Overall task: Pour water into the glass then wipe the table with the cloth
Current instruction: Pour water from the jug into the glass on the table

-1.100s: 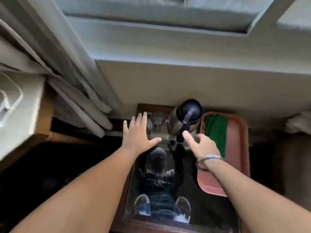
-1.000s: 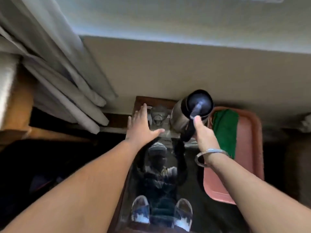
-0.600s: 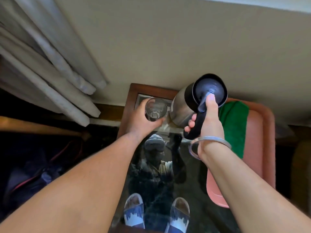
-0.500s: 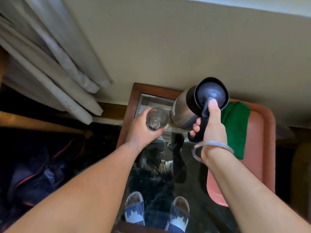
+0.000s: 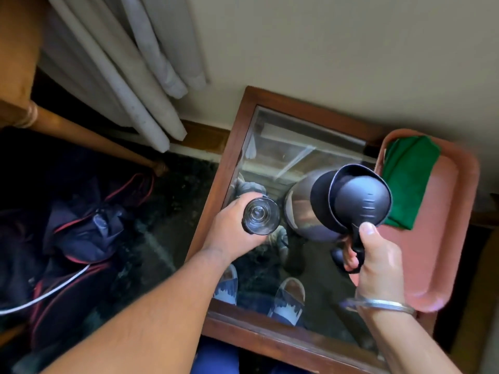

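A clear drinking glass (image 5: 260,216) is gripped from the left by my left hand (image 5: 232,233), above the glass-topped wooden table (image 5: 235,139). My right hand (image 5: 378,263) is closed around the black handle of a steel jug (image 5: 305,209) with a black lid (image 5: 361,201). The jug is lifted just right of the glass, with its top turned toward me. A folded green cloth (image 5: 407,179) lies in the far part of a pink tray (image 5: 445,238) at the table's right side. I cannot see any water.
The table stands against a beige wall (image 5: 324,49). Grey curtains (image 5: 129,76) hang at the left. A dark bag with red trim (image 5: 81,225) and a white cable lie on the floor to the left, beside a wooden furniture leg (image 5: 89,139).
My left hand closed on the glass and my right hand closed on the jug handle. Both were lifted and brought nearer to me, and the view tipped down over the table.
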A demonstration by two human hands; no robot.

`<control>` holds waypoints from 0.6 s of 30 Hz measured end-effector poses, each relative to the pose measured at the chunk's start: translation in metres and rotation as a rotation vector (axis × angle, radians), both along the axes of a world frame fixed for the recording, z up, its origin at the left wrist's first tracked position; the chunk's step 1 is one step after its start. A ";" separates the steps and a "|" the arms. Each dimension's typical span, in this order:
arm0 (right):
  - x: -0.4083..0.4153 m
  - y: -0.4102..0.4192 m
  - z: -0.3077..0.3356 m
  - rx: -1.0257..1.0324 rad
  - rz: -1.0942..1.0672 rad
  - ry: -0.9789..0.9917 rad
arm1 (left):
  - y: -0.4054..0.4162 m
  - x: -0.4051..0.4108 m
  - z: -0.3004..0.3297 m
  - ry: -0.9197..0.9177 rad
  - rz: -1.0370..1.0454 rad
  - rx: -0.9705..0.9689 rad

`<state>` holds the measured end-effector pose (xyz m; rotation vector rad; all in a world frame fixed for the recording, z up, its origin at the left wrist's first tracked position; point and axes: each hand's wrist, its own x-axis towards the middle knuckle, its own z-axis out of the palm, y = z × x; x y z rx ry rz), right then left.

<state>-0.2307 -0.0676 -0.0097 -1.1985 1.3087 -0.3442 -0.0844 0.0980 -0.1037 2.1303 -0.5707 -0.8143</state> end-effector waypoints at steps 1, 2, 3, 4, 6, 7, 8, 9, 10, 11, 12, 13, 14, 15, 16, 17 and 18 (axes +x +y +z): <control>-0.003 0.004 -0.001 -0.015 0.016 0.016 | 0.003 0.000 -0.001 -0.002 0.000 0.004; -0.006 0.007 -0.003 -0.034 0.039 0.030 | 0.004 0.000 -0.003 -0.004 -0.006 0.020; -0.009 0.009 -0.004 -0.054 0.064 0.044 | 0.004 0.000 -0.005 -0.009 -0.017 0.039; -0.011 0.010 -0.006 -0.060 0.086 0.042 | 0.004 -0.001 -0.007 -0.016 -0.028 0.059; -0.014 0.011 -0.007 -0.017 0.103 -0.004 | 0.005 -0.002 -0.010 -0.036 -0.042 0.085; -0.015 0.010 -0.005 0.014 0.105 -0.023 | 0.006 -0.002 -0.012 -0.050 -0.046 0.089; -0.014 0.009 -0.002 0.044 0.111 -0.018 | 0.008 -0.002 -0.013 -0.070 -0.056 0.097; -0.012 0.006 0.000 0.076 0.121 0.019 | 0.009 -0.002 -0.014 -0.097 -0.078 0.121; -0.011 0.002 0.002 0.108 0.132 0.072 | 0.011 -0.001 -0.016 -0.131 -0.120 0.165; -0.009 -0.002 0.003 0.139 0.153 0.131 | 0.012 -0.001 -0.018 -0.166 -0.173 0.222; -0.008 -0.006 0.005 0.163 0.182 0.179 | 0.015 -0.001 -0.023 -0.202 -0.233 0.285; -0.005 -0.010 0.008 0.179 0.209 0.220 | 0.018 -0.001 -0.028 -0.241 -0.289 0.345; -0.003 -0.014 0.011 0.200 0.235 0.247 | 0.021 -0.002 -0.034 -0.283 -0.337 0.396; -0.001 -0.016 0.015 0.198 0.252 0.281 | 0.025 -0.003 -0.039 -0.328 -0.374 0.436; 0.002 -0.018 0.019 0.180 0.269 0.314 | 0.030 -0.004 -0.046 -0.372 -0.402 0.468; 0.004 -0.018 0.022 0.136 0.273 0.349 | 0.035 -0.005 -0.052 -0.412 -0.428 0.493; 0.007 -0.020 0.021 0.083 0.294 0.372 | 0.040 -0.005 -0.059 -0.446 -0.446 0.499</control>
